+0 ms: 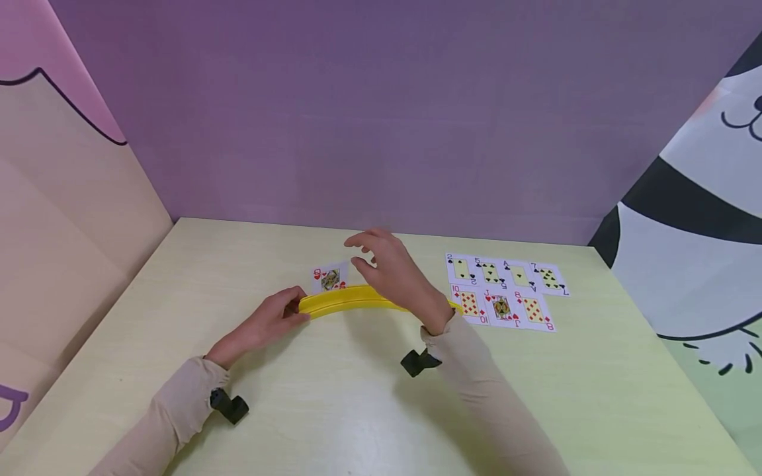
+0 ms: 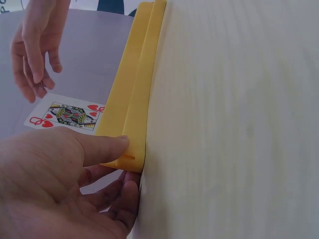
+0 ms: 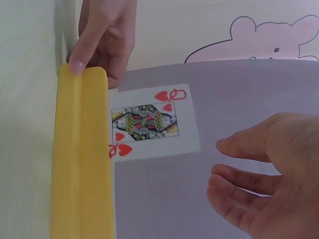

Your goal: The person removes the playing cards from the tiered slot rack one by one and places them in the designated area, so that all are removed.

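Note:
A long, curved yellow playing card holder (image 1: 339,301) lies across the middle of the table. My left hand (image 1: 270,322) pinches its left end, thumb on the near side, as the left wrist view shows. At that end a queen of hearts (image 3: 149,122) stands out from the holder's far side, face visible, its lower edge hidden by the holder. My right hand (image 1: 389,268) hovers above the holder, right of the queen, with fingers loosely bent and nothing between them. The right wrist view shows a gap between these fingers (image 3: 239,179) and the card.
On the right of the table (image 1: 333,410), two rows of face-up cards lie side by side: black cards such as the seven of clubs (image 1: 550,278) behind, red ones such as the jack of hearts (image 1: 501,308) in front. A purple wall (image 1: 381,119) rises behind the table.

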The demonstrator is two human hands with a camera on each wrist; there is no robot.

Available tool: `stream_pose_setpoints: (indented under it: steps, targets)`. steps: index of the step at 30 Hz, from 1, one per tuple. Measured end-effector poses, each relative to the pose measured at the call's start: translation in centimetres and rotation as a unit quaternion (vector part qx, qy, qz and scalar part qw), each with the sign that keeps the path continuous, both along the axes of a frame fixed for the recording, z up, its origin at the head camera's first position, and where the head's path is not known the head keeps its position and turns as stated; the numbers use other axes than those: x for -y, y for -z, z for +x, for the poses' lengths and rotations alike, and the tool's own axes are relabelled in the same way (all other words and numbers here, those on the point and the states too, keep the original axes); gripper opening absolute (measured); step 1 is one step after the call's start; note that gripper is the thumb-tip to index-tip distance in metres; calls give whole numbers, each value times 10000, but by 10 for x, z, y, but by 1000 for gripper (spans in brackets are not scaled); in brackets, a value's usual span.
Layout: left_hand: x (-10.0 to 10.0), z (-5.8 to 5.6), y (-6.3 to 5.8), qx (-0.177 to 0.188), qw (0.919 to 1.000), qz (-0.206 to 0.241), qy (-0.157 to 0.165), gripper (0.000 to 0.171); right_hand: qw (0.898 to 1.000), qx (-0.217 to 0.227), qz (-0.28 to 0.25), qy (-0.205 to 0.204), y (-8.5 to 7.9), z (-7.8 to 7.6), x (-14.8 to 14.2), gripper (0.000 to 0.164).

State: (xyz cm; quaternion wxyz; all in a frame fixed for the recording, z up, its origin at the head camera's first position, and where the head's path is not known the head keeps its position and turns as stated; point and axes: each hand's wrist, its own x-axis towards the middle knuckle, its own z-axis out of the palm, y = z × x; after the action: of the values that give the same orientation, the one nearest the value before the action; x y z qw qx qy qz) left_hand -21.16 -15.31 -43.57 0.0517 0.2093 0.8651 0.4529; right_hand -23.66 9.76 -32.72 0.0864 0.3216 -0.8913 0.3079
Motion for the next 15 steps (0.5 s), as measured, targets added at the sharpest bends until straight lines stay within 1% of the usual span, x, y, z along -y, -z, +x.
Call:
stream_pose_setpoints:
  steps: [4,10,15]
  targets:
    - [0,-1,0,-2,10000,12,32,15,9998,157,-94,-73,8,-1,7,26]
    - [0,-2,0,-60,9999,28,90,15,9975,648,-274,-115,22,-4,14,21]
    - [2,-2,2,-35,10000,0,58,15,9941,1022,-337,-139,33,-8,18,15]
